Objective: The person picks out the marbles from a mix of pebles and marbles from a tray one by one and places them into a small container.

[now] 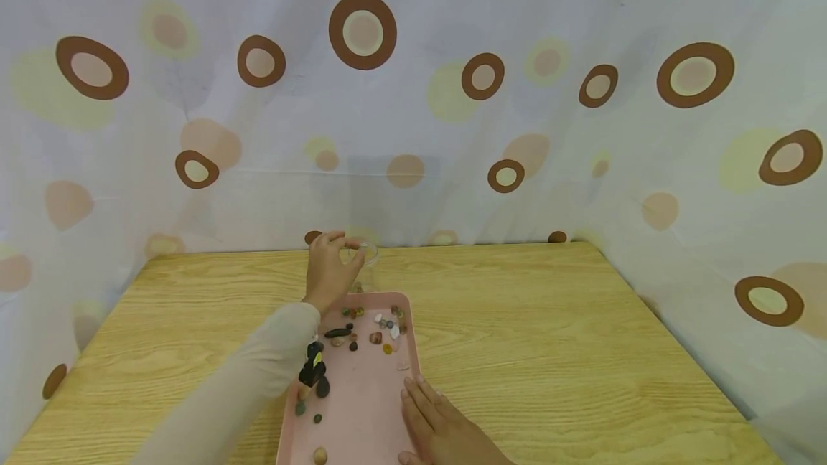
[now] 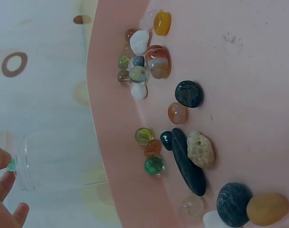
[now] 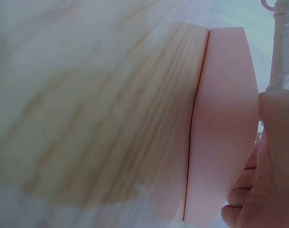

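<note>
My left hand (image 1: 332,268) is at the mouth of a clear glass jar (image 1: 370,255) standing behind the far end of a pink tray (image 1: 368,400). In the left wrist view, the thumb and fingers pinch a small green marble (image 2: 11,165) right at the rim of the jar (image 2: 63,161). My right hand (image 1: 442,425) rests on the tray's right edge with its fingers extended. From the right wrist, the fingers (image 3: 244,197) show at the top of the tray's outer wall (image 3: 225,114).
Glass marbles (image 2: 154,165), a long dark stone (image 2: 187,164), a white stone (image 2: 139,42) and several other pebbles lie along the tray's far end and left side. The tray sits on a wood-grain table (image 1: 549,350). A patterned curtain (image 1: 413,120) hangs around the table.
</note>
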A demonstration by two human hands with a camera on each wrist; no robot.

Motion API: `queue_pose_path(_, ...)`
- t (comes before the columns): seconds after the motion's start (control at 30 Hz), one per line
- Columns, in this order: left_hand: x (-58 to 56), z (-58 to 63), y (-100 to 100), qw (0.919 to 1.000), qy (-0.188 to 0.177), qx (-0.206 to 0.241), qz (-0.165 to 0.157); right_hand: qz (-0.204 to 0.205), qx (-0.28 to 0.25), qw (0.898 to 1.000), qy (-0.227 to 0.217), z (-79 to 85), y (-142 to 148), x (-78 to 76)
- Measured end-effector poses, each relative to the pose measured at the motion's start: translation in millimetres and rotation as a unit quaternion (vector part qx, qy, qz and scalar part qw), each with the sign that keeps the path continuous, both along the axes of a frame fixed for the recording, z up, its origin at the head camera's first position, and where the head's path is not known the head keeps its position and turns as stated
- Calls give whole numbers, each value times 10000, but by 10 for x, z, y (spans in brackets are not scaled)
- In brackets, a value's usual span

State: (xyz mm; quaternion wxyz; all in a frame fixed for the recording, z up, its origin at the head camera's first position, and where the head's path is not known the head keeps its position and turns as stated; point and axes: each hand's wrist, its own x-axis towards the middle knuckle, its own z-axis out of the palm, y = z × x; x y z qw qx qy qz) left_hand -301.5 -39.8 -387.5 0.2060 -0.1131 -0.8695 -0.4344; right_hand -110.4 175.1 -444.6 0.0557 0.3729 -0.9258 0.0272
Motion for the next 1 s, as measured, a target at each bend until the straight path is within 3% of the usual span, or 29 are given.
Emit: queue_pose_path(1.0,11,-21,-13,9997,-94,-202,57,25,94,9998,174,-11,1,-2)
